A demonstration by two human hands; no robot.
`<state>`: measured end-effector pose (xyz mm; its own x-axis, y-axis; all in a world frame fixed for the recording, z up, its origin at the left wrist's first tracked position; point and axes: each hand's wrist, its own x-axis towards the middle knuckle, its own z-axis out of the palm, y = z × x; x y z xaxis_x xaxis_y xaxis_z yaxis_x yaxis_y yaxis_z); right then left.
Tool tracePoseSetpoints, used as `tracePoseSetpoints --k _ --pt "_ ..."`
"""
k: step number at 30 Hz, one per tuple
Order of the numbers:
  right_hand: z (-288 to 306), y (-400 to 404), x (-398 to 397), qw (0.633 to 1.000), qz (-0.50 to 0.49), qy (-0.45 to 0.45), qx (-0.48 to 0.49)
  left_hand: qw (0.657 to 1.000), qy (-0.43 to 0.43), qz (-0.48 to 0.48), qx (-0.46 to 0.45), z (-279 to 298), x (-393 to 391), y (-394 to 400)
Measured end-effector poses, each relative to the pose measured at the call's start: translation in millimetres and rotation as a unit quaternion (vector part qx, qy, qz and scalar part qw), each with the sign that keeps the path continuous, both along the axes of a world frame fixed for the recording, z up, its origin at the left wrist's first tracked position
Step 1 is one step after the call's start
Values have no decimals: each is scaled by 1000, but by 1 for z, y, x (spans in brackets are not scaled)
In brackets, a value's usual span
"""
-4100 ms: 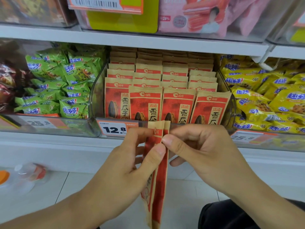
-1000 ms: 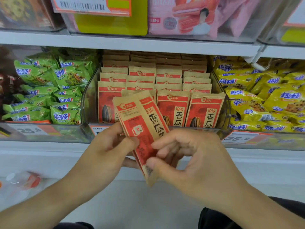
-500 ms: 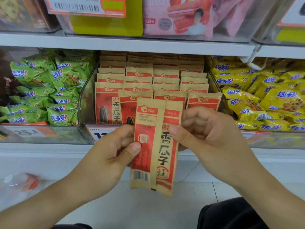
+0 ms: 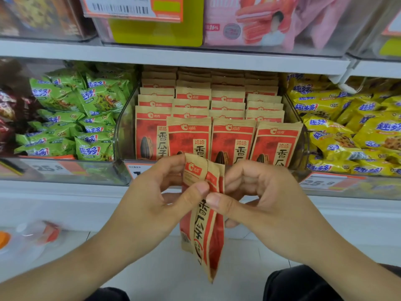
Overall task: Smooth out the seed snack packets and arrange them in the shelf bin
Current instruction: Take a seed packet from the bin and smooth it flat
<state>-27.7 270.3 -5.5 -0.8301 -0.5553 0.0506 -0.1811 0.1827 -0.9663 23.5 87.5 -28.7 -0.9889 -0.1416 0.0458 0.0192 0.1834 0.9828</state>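
I see my left hand [image 4: 160, 198] and right hand [image 4: 258, 198] both pinching two seed packets [image 4: 206, 218] by their upper part, hanging upright in front of the shelf; behind them the clear bin [image 4: 121, 135] holds rows of matching packets [image 4: 230, 118], green snack bags [image 4: 82, 111] to its left, yellow bags [image 4: 351, 127] to its right

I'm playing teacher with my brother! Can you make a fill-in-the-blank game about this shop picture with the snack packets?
1. The packets pinched in both hands are red and ____.
2. The bags left of the clear bin are ____.
3. The bags right of the bin are ____.
4. The left hand and right hand hold the packets in ____ of the shelf, not inside the bin.

Missing words: brown; green; yellow; front
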Motion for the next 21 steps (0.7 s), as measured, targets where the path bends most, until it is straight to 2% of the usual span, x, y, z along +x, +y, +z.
tracePoseSetpoints --k 7,21 --pt "-1 -4 1 1000 7 -10 -15 998 15 2 -61 -2 0 1" --pt "1 -2 -1 999 4 -40 -24 998 15 -19 -50 -1 0 0"
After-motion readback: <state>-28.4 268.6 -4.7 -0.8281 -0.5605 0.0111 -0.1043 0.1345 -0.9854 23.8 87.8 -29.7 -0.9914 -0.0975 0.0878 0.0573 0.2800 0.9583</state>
